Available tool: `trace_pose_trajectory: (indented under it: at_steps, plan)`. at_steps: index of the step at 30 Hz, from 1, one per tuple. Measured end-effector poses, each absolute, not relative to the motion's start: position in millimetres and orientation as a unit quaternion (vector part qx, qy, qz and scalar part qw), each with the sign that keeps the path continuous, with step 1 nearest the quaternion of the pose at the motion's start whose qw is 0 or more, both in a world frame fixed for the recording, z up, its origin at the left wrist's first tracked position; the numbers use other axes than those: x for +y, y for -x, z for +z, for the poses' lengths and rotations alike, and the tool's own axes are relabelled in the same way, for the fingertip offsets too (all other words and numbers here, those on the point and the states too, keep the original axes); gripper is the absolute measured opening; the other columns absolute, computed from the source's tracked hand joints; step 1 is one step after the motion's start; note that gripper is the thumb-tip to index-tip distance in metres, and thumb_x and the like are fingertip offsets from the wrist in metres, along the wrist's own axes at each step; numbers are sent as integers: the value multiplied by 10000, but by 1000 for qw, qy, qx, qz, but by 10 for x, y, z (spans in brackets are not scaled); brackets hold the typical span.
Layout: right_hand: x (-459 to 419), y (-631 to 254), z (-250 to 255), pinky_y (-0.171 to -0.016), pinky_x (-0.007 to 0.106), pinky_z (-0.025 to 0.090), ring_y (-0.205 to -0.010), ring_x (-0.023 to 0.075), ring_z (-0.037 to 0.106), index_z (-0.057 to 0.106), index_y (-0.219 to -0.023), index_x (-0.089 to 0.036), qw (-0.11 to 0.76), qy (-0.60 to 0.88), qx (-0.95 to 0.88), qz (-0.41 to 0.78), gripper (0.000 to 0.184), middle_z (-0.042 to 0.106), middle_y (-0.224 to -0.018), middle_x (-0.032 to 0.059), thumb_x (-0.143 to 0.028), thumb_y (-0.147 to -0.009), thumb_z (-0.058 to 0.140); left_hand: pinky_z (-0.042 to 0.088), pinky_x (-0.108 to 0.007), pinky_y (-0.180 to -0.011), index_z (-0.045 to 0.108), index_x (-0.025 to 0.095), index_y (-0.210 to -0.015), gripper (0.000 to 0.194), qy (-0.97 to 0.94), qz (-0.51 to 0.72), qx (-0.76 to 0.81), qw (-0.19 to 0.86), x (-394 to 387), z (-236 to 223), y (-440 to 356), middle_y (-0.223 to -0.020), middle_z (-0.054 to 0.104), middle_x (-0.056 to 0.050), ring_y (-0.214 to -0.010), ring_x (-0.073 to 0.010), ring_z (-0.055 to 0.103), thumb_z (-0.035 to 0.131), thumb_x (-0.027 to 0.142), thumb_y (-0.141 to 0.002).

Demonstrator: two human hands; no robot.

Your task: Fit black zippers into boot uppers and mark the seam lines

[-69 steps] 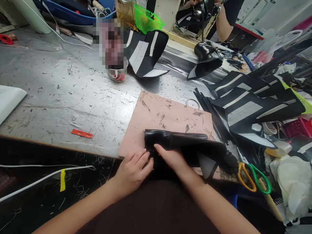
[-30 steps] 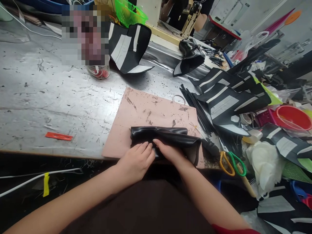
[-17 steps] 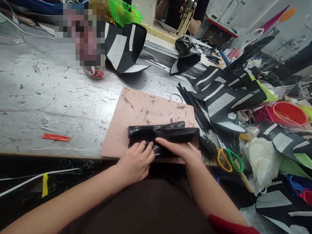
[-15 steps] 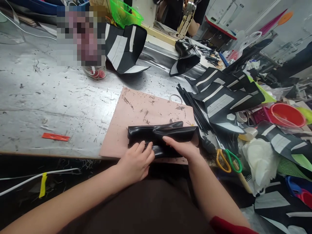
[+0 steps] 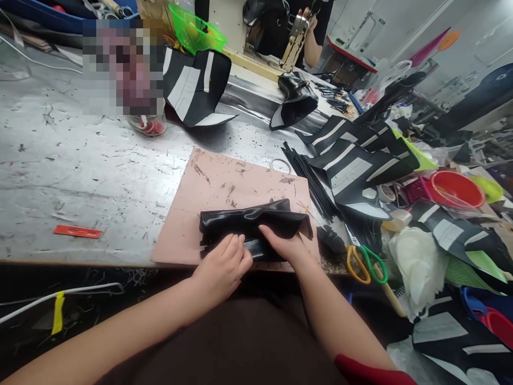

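A folded black leather piece (image 5: pixel 240 219), glossy on its outer side, lies on a pink mat (image 5: pixel 180 198) at the table's near edge. My left hand (image 5: pixel 227 261) is at its near edge, fingertips bunched together in a pinch on the leather. The right end is in my right hand (image 5: pixel 282 245). Its thumb presses on top, and the other fingers are hidden under the fold. Scissors (image 5: pixel 360 262) with one orange and one green handle lie to the right of my right hand.
Thin black strips (image 5: pixel 308 182) and flat black leather pieces with white patches (image 5: pixel 352 168) lie on the right. An orange flat tool (image 5: pixel 77 231) rests at the left. Across the table, a co-worker's hand (image 5: pixel 310 24) is at a sewing machine (image 5: pixel 294 43).
The fingers of my left hand have drawn together from a looser spread. The leather's right end has tipped, showing more of its open edge. The whole view has shifted slightly.
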State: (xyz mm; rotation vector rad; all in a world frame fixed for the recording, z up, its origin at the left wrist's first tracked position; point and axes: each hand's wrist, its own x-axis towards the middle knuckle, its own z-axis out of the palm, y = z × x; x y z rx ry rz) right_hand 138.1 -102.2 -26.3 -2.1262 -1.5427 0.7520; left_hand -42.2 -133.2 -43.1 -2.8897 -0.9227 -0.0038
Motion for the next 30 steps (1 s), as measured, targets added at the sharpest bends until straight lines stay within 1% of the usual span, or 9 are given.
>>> trace_pose_trajectory:
  at_steps: [4, 8, 10, 13, 16, 18, 21, 27, 30]
  plan:
    - [-1007, -1402, -341, -950, 443, 422, -1109, 311, 529, 630, -1002, -171, 218, 749, -573, 251, 472, 635, -1081, 138, -477, -642, 649, 438, -402, -827, 521, 58, -1082, 404, 952, 40, -301, 39, -1288, -354, 309, -1186, 527, -263, -1065, -340, 526, 530, 342, -795]
    - [-1042, -1373, -394, -886, 454, 467, -1002, 303, 593, 642, -933, -190, 224, 746, -569, 263, 416, 664, -987, 137, -515, -676, 601, 473, -361, -668, 439, 115, -1231, 511, 946, 58, -319, 10, -1238, -290, 203, -1219, 508, -230, -969, -325, 567, 563, 319, -779]
    - [-1061, -1391, -367, -873, 447, 477, -991, 298, 598, 632, -961, -180, 233, 755, -555, 260, 458, 658, -1001, 141, -522, -657, 617, 464, -354, -629, 398, 130, -1279, 552, 946, 59, -318, 12, -1218, -289, 165, -1255, 482, -215, -902, -298, 581, 561, 298, -779]
    - [-1055, -1523, -280, -892, 435, 467, -1040, 312, 571, 623, -1003, -169, 242, 738, -564, 280, 531, 642, -1058, 141, -472, -575, 700, 445, -390, -735, 436, 45, -1241, 512, 953, 57, -294, 43, -1199, -307, 124, -1197, 518, -235, -966, -310, 549, 524, 289, -800]
    - [-1000, -1710, -214, -886, 389, 473, -1014, 270, 594, 632, -991, -182, 282, 659, -596, 361, 378, 666, -1031, 92, -362, -659, 641, 414, -406, -824, 457, -9, -1204, 575, 955, 64, -287, 41, -1205, -319, 101, -1171, 523, -264, -1103, -360, 475, 536, 380, -789]
    - [-944, -1794, -210, -851, 377, 489, -948, 251, 626, 644, -946, -168, 299, 631, -601, 389, 280, 691, -958, 79, -312, -713, 586, 417, -405, -828, 446, 3, -1217, 638, 952, 69, -296, 27, -1217, -321, 98, -1233, 479, -268, -1121, -382, 464, 561, 435, -762]
    - [-845, -1836, -257, -817, 367, 498, -898, 242, 642, 649, -915, -155, 295, 616, -619, 388, 232, 701, -909, 79, -271, -725, 582, 418, -415, -840, 439, 39, -1235, 642, 952, 62, -299, 24, -1222, -323, 95, -1320, 411, -241, -1134, -394, 454, 569, 444, -754]
    - [-693, -1893, -399, -866, 352, 477, -963, 226, 619, 630, -981, -154, 292, 584, -666, 360, 281, 672, -1015, 89, -255, -720, 603, 393, -408, -869, 478, 22, -1167, 560, 956, 41, -290, 16, -1164, -330, 45, -1260, 465, -262, -1135, -353, 461, 541, 417, -775]
    - [-679, -1937, -455, -899, 353, 456, -1002, 220, 601, 632, -987, -168, 291, 578, -681, 342, 276, 666, -1037, 78, -256, -727, 601, 405, -393, -822, 481, 60, -1163, 555, 956, 39, -292, 7, -1139, -324, 26, -1282, 453, -239, -1114, -348, 471, 551, 440, -764]
